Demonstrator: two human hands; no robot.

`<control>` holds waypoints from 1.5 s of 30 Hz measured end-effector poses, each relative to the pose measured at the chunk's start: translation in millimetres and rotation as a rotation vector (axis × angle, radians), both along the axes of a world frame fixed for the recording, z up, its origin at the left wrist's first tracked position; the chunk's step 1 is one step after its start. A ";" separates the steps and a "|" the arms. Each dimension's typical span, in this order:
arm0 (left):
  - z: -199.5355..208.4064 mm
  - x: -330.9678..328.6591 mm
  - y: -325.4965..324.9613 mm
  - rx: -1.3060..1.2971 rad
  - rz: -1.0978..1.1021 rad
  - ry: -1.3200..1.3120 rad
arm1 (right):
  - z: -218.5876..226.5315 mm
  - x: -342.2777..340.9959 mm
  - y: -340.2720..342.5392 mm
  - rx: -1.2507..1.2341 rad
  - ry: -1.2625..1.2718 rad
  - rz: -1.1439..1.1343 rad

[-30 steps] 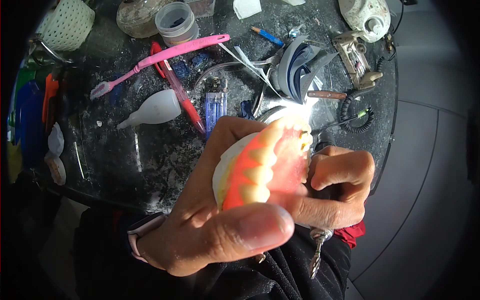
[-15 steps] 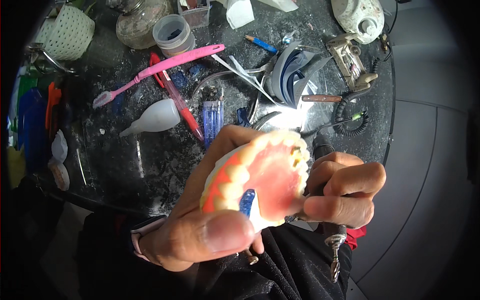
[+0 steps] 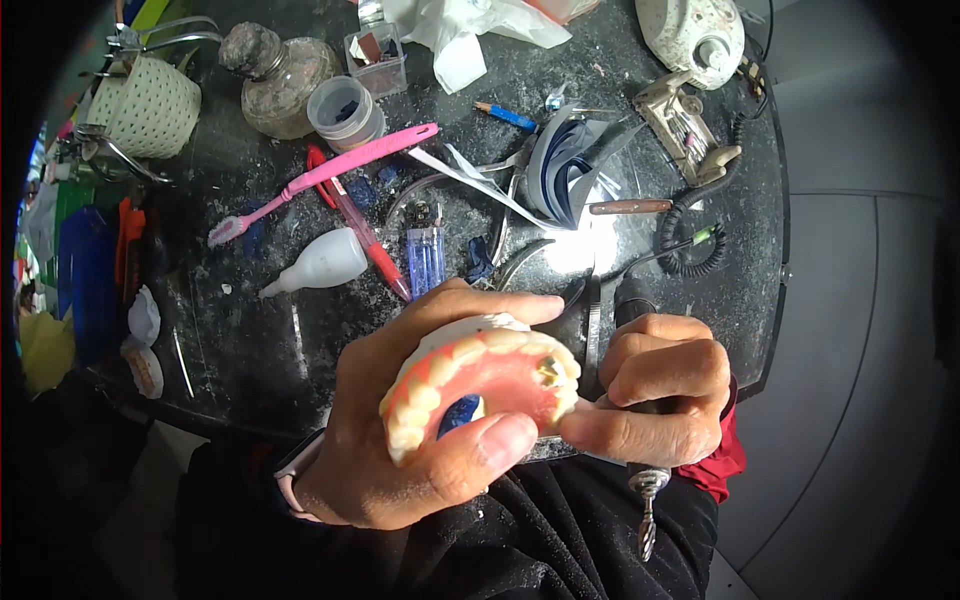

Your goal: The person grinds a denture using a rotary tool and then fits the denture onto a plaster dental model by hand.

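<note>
Evidently sat at a dark, dusty bench (image 3: 245, 345). Gripped the dental model (image 3: 500, 372) in the left hand (image 3: 380, 475) at frame centre, with the tooth arch (image 3: 424, 392) bowed upward and the wide axis left to right. Clasped a rotary handpiece (image 3: 649, 482) nearly upright in the right hand (image 3: 665, 395), just right of the model, with a fingertip (image 3: 582, 426) apparently at the model's right end. Saw a blue patch (image 3: 459, 415) beside the left thumb (image 3: 480, 452). Pointed the bur (image 3: 648, 535) downward.

a head-worn fisheye looks down from close above the dark table (image 3: 240, 340).
</note>
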State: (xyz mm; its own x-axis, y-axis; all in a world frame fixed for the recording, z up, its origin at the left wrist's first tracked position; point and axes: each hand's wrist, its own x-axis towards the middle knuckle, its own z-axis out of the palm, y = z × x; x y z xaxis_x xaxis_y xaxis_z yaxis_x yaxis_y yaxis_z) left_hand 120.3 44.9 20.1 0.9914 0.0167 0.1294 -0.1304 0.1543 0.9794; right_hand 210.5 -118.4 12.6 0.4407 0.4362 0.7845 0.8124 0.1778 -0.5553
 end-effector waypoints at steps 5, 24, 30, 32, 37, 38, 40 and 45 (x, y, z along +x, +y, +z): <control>0.7 0.4 -1.4 0.003 0.048 -0.051 | 1.7 0.9 1.4 -0.016 -0.015 0.047; 16.0 6.6 7.3 -0.206 -0.100 0.098 | -1.1 -1.7 2.7 0.024 -0.134 0.159; 17.1 1.2 5.8 -0.227 -0.106 0.166 | -0.3 -2.0 4.1 -0.005 -0.157 0.231; 15.9 3.5 6.5 -0.237 -0.130 0.200 | -1.2 -1.5 4.0 0.002 -0.174 0.226; 13.7 0.5 6.7 -0.306 -0.139 0.229 | -1.5 -3.0 3.4 -0.054 -0.203 0.167; 14.3 0.9 7.5 -0.265 -0.145 0.233 | -1.5 -3.2 3.2 -0.053 -0.202 0.166; 14.2 2.1 4.8 -0.262 -0.108 0.234 | -2.6 -2.7 2.1 -0.049 -0.145 0.161; -3.6 6.8 8.9 -0.265 -0.178 0.137 | 13.8 3.0 -3.2 -0.196 0.132 0.120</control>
